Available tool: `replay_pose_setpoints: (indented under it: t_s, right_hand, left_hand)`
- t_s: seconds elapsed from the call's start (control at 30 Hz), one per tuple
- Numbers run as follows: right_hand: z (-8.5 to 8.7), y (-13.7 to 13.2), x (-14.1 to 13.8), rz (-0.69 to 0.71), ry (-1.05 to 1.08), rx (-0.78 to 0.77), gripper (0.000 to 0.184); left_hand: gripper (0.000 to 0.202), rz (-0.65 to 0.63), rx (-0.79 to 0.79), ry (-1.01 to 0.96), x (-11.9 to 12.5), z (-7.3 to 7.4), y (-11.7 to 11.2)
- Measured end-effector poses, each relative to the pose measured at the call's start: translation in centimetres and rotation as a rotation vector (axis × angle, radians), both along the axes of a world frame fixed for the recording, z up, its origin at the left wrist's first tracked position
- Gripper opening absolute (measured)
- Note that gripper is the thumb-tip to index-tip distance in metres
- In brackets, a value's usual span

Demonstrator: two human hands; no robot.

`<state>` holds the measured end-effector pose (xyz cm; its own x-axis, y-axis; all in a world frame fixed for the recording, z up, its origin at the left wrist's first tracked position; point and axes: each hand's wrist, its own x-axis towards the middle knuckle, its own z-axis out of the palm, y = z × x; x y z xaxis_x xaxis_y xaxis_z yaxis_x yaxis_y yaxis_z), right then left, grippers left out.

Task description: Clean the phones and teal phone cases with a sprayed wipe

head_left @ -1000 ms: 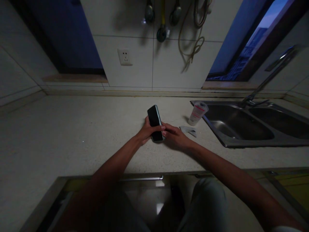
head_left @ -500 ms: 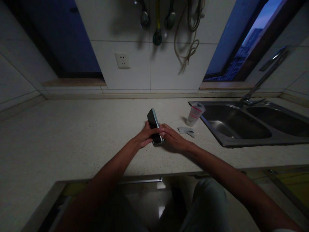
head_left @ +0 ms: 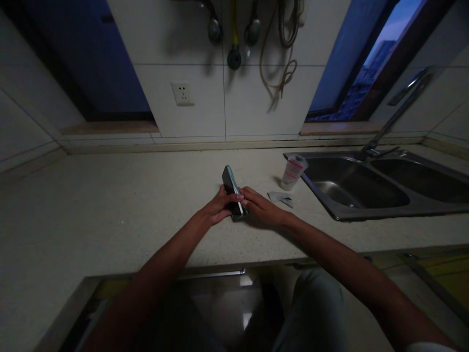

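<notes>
A smartphone (head_left: pixel 229 180) with a dark screen and pale green edges stands tilted just above the countertop, between both hands. My left hand (head_left: pixel 218 206) is closed around its left side, with the thumb lying across the screen. From the right, my right hand (head_left: pixel 261 206) grips the phone's right edge, its fingertips close to the left thumb. A pale strip shows along the lower right edge, and a greenish rim, perhaps a case, juts out at the bottom. The fingers behind the phone are hidden.
Right of my hands lie a crumpled grey strip (head_left: pixel 281 198) and a clear plastic cup (head_left: pixel 294 171) with red print. The double steel sink (head_left: pixel 340 215) with its tap (head_left: pixel 397 110) is farther right. A wall socket (head_left: pixel 182 93) and hanging hoses are behind the countertop (head_left: pixel 110 195).
The phone has turned slightly in my hands, so its screen looks narrower. More of the pale strip and greenish rim shows at its lower right. The whole view has shifted a little.
</notes>
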<state>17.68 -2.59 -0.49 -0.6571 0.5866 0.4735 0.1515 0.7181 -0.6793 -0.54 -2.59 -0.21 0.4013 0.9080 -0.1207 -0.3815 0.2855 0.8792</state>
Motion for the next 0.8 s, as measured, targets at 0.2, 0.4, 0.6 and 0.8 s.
replay_pose_setpoints:
  t_s: [0.2, 0.4, 0.6, 0.8]
  right_hand:
    - [0.3, 0.0, -0.3, -0.115, -0.038, 0.008, 0.031]
    - [0.5, -0.3, 0.0, -0.206, -0.080, 0.081, 0.031]
    - [0.6, -0.4, 0.0, -0.252, -0.163, 0.146, 0.031]
    - [0.8, -0.7, -0.3, -0.264, -0.223, 0.244, 0.029]
  left_hand:
    - [0.068, 0.042, -0.003, -0.006, 0.2, -0.3, 0.3]
    - [0.078, 0.074, 0.016, -0.003, 0.6, -0.1, 0.5]
    - [0.073, 0.040, 0.058, 0.012, 0.5, 0.5, 0.3]
    - [0.059, 0.033, 0.097, 0.001, 0.7, 0.9, 0.1]
